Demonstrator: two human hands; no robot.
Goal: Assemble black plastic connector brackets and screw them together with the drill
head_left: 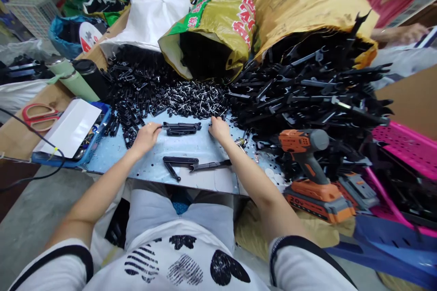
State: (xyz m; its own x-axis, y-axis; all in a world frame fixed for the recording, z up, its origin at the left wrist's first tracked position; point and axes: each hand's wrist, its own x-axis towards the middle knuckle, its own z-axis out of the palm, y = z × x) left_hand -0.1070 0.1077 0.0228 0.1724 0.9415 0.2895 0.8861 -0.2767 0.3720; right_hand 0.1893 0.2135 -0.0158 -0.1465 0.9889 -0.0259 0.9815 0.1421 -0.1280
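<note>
On the blue work surface (150,163) lies a small stack of slim black plastic parts (182,129). My left hand (146,138) is at the stack's left end, thumb and finger pinched together; what they hold is too small to make out. To the right of the stack, my right hand (220,130) has its fingers closed at the near edge of a pile of small black-and-silver screws (200,100); its fingertips' contents are hidden. Closer to my body rest a hinged black bar (180,161) with a folded-out leg and a long black fork-ended part (210,165), partly behind my right forearm.
An orange cordless drill (309,163) stands at the right beside heaped black fork-ended parts (290,95). Black clips (131,95) pile up at the left. Open sacks (218,18) line the back. Red scissors (41,116) and a blue tray (90,148) are left. Another person's hand (409,34) shows far right.
</note>
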